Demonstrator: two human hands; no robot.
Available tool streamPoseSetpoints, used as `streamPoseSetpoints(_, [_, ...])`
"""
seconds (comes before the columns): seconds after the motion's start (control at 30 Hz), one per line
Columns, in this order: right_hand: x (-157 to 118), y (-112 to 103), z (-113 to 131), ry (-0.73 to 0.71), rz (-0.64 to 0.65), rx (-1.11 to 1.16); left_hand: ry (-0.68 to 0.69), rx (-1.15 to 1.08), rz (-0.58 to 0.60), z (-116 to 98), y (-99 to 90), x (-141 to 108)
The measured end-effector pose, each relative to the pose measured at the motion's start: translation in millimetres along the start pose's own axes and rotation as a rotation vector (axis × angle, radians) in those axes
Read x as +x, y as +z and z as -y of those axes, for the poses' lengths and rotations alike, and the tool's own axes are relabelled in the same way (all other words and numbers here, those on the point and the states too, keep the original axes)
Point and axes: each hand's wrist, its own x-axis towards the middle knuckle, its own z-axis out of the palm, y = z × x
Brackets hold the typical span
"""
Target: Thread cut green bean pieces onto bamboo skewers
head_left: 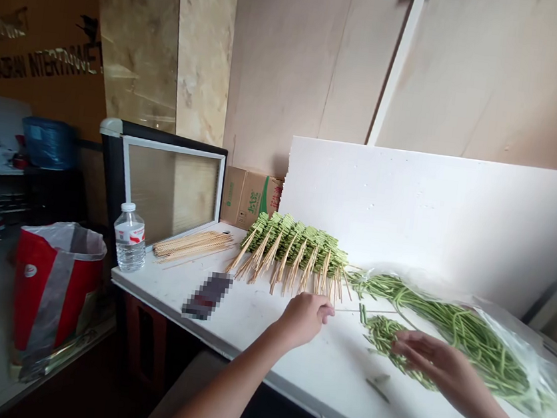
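My left hand [305, 318] is over the white table in front of the skewered green bundles [299, 241], its fingers curled together; whatever they may hold is hidden. Over the near right part of a pile of short-cut green pieces [383, 334], my right hand [425, 354] has its fingers loosely stretched, with nothing visible between them. Long green stalks [461, 327] lie in clear plastic behind and right of that hand. Bare wooden skewers [194, 246] are heaped at the table's left. A few loose green pieces [379, 387] lie near the front edge.
A water bottle [130, 240] stands at the left corner of the table [255, 327], with a pixelated dark object [208, 296] nearby. Behind are a framed panel [173, 187], a cardboard box [244, 195] and a white board [433, 220]. A red bag [55, 291] stands on the floor at left.
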Motion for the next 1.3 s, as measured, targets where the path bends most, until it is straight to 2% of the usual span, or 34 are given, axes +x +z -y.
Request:
streamPoseSetpoints(0.1, [0,-10,2,0.141,-0.034,0.201,0.053,-0.088,-0.047,-1,0.6,1])
streamPoseSetpoints(0.17, [0,-15,3,0.181,-0.157,0.334,0.088,-0.132,-0.073,-2,1.2,0])
streamPoseSetpoints(0.23, [-1,-16,3,0.183,-0.228,0.498,0.113,-0.154,-0.094,-4,2.3,0])
streamPoseSetpoints(0.33, [-1,-15,4,0.142,-0.238,0.670,0.099,-0.184,-0.124,-5,5.1,-1])
streamPoseSetpoints(0.57, [-6,-10,7,0.097,-0.137,0.865,0.088,-0.201,-0.105,-8,11.8,-2])
streamPoseSetpoints(0.77, [-7,-6,6,0.098,-0.075,0.900,0.081,-0.203,-0.107,-9,14.9,-2])
streamPoseSetpoints(1.3, [-7,-2,1,0.102,-0.021,0.880,0.099,-0.171,-0.143,-8,17.6,-2])
